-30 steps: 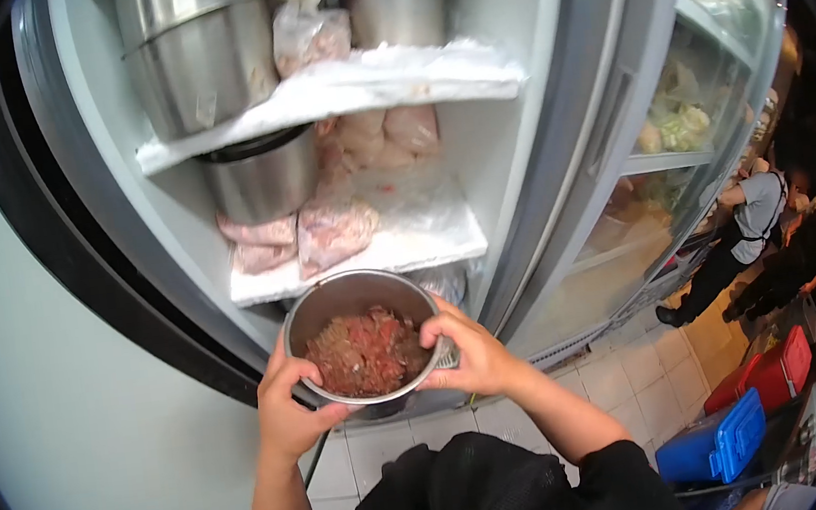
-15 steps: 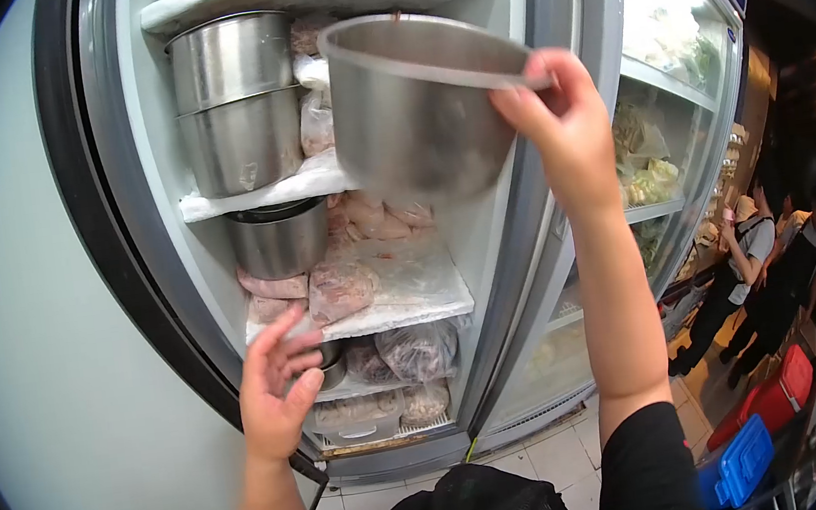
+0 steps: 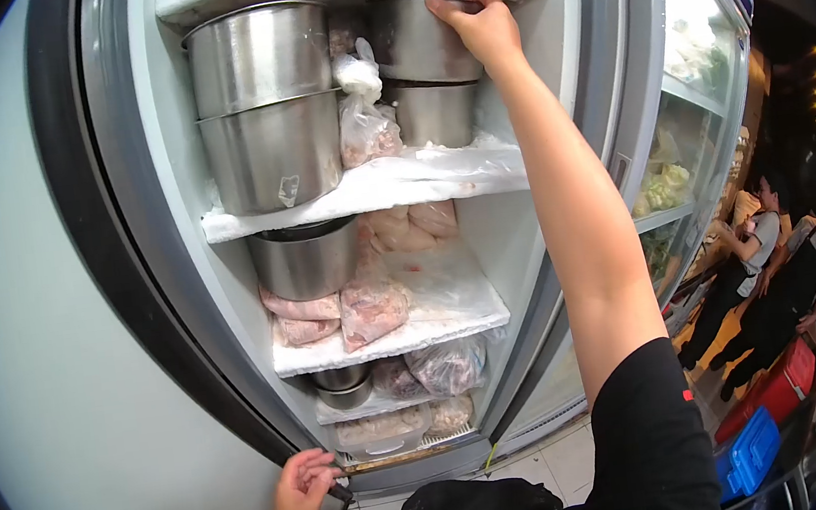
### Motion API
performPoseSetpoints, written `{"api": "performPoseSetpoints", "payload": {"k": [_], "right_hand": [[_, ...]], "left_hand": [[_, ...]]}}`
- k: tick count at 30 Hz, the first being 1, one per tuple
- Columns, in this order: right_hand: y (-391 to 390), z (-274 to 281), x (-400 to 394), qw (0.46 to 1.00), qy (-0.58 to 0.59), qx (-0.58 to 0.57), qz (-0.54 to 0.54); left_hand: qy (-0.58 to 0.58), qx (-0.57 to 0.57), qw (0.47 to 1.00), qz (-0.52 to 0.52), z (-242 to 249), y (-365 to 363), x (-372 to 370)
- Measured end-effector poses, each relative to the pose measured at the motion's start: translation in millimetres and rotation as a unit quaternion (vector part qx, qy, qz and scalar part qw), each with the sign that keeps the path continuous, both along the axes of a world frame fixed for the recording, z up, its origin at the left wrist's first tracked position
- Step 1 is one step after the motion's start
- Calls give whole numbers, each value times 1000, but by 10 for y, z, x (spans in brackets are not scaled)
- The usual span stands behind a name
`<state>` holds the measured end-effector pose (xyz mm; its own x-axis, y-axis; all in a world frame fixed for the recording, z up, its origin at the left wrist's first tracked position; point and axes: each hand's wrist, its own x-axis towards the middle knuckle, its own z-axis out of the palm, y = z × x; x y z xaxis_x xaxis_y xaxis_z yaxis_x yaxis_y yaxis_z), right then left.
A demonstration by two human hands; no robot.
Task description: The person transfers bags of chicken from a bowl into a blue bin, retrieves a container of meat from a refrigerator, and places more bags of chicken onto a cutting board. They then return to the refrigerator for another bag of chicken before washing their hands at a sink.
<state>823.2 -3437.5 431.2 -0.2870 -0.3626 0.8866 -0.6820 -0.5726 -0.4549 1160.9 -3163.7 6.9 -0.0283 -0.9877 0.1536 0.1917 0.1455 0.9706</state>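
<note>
My right hand [image 3: 485, 30] grips the rim of a steel pot [image 3: 414, 43] on the upper shelf, thumb and fingers closed over its edge. Beneath that pot stands another steel pot [image 3: 437, 116]. To their left is a second stack, with an upper pot [image 3: 260, 58] and a lower pot [image 3: 276, 154]. A knotted plastic bag [image 3: 368, 124] with pinkish contents sits between the stacks. Low down, my left hand [image 3: 302, 489] is beside the freezer's bottom corner and the door edge, fingers loosely bent and holding nothing.
Frost coats the shelves [image 3: 400, 187]. The middle shelf bears a pot [image 3: 306, 262] and bagged meat [image 3: 374, 309]. Below are more bags [image 3: 449, 366] and a clear bin [image 3: 381, 444]. The door [image 3: 141, 386] stands at left. Two people [image 3: 774, 284], a red bin [image 3: 775, 384] and a blue lid [image 3: 753, 452] are at right.
My right hand has carried the pot from in front of the freezer onto the upper shelf's right side, atop another pot. My left hand has dropped from the middle shelf to the bottom corner.
</note>
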Motion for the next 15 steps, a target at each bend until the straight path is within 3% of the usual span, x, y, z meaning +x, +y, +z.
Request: {"api": "performPoseSetpoints", "payload": {"k": [4,5,6,8,9,11,15], "right_hand": [[-317,197,-78,995,49,89,-7],[-472,213,-140,995,59,78,36],[-342,165,-9,995,8,97,32],[-200,130,-3,985,84,148,18],[-252,65,-43,985,83,152,16],[-332,-18,-59,993,113,12,-17],[20,-148,46,985,80,101,-115]], "left_hand": [[-22,48,999,3,-172,-89,114],[-18,56,998,2,-208,-121,120],[-14,67,998,1,-244,-138,105],[-12,83,996,-5,-234,-189,32],[-11,83,996,-10,-192,-245,-22],[-35,57,997,-23,-89,-370,-183],[-78,13,994,-73,279,-585,-529]]}}
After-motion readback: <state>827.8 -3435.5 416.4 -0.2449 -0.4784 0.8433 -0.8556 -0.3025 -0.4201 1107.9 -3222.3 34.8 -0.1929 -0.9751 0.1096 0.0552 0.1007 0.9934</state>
